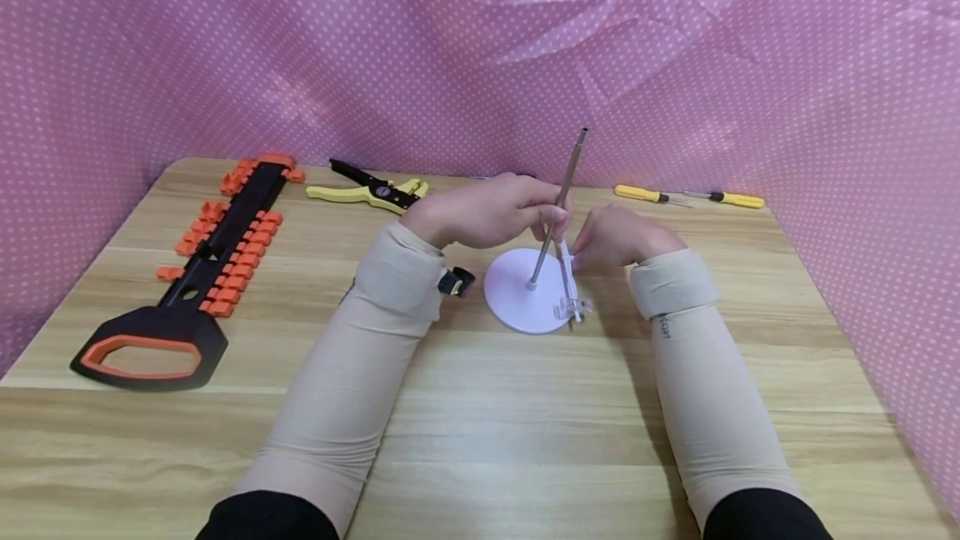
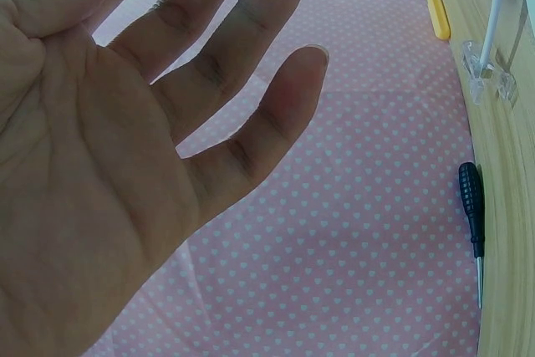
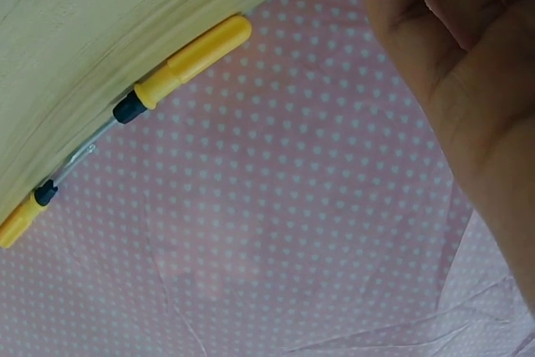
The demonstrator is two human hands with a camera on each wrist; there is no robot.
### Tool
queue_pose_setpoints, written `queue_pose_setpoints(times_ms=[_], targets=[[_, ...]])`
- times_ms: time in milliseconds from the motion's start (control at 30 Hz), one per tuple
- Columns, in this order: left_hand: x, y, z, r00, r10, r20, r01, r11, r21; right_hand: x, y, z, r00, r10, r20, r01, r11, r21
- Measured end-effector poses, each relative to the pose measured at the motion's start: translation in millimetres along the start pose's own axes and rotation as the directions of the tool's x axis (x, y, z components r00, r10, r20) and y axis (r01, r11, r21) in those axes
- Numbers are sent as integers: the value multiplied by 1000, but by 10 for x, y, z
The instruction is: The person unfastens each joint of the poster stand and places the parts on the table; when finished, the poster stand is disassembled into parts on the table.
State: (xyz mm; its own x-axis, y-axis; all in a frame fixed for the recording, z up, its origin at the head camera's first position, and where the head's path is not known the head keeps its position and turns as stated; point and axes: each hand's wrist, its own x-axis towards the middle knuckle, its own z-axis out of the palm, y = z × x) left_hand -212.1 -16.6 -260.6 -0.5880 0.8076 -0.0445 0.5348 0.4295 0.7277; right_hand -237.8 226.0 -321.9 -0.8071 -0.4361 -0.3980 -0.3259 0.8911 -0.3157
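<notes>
A thin metal rod [image 1: 572, 163] rises at a slant from a round white base [image 1: 510, 298] on the table in the head view. Thumb and fingertips of my left hand [image 1: 491, 211] pinch the rod partway up, while its other fingers spread apart in the left wrist view. Just right of the rod, my right hand [image 1: 618, 236] pinches a slim white plastic piece [image 1: 570, 273] near its upper part. Clear plastic clips [image 1: 573, 307] sit at that piece's lower end, overlapping the base's right edge. The right fingertips are out of the right wrist view.
A black and orange rack-like tool [image 1: 247, 215] lies at left. Yellow and black wire strippers [image 1: 378, 190] are behind the left hand. Two yellow-handled screwdrivers [image 1: 637, 192] lie at the back right. A black-handled screwdriver [image 2: 472, 202] shows along the table edge. Pink dotted cloth [image 1: 480, 48] hangs behind.
</notes>
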Motion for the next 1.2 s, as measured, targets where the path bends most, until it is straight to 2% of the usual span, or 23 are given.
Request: queue_pose_setpoints(times_ms=[300, 533, 800, 967, 1067, 1133, 1200], targets=[[0, -2, 1, 1000, 14, -4, -14, 1000, 8, -9, -6, -7, 1000, -2, 5, 2, 1000, 7], [3, -6, 2, 1000, 17, 0, -17, 1000, 5, -17, 3, -23, 999, 31, 22, -31, 1000, -7], [-1, -2, 11, 1000, 6, 0, -6, 1000, -7, -45, -3, -25, 999, 48, 7, -48, 999, 10], [-1, 0, 10, 1000, 11, -2, -11, 1000, -9, -98, -27, -63, 998, 58, -22, -58, 998, 32], [-4, 1, 7, 1000, 14, -3, -14, 1000, -10, -124, -49, -100, 998, 39, -55, -36, 998, 52], [-7, 2, 7, 1000, 11, -5, -11, 1000, -11, -134, -62, -127, 994, 7, -108, -3, 999, 40], [-8, 3, 6, 1000, 7, -5, -7, 1000, -15, -169, -85, -165, 980, -29, -195, 39, 998, 47]])
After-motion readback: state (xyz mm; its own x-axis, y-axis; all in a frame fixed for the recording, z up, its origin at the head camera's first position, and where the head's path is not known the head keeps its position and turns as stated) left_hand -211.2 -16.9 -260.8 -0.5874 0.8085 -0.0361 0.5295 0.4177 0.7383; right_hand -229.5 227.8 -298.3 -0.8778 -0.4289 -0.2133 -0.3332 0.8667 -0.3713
